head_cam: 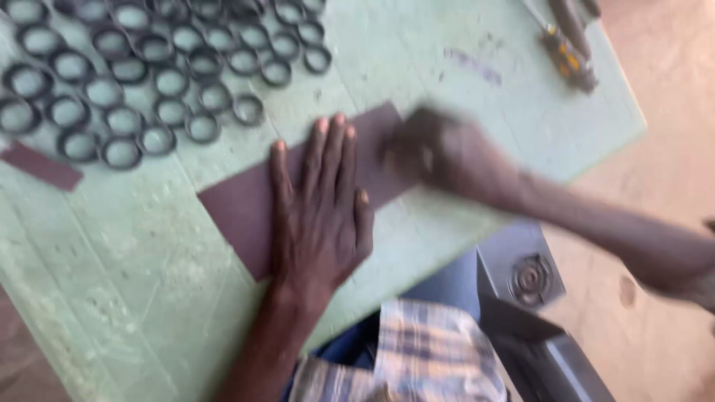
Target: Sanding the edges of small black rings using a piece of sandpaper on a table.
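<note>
Brown sheet: pinned by left hand, fingers spread flat.
Right hand: blurred at sheet's far edge; grip unclear.
Advice: press firmly.

Brown sheet: flat, matt, looks like rough sandpaper. Left hand lies flat on it. Right hand blurred, touches same sheet. Table top: pale green painted, dull, scratched, worn. Rings: dark, dull, look like metal. Small brown strip: same matt stuff. Pliers: dark metal. Checked cloth: soft. Grey box: smooth metal.
</note>
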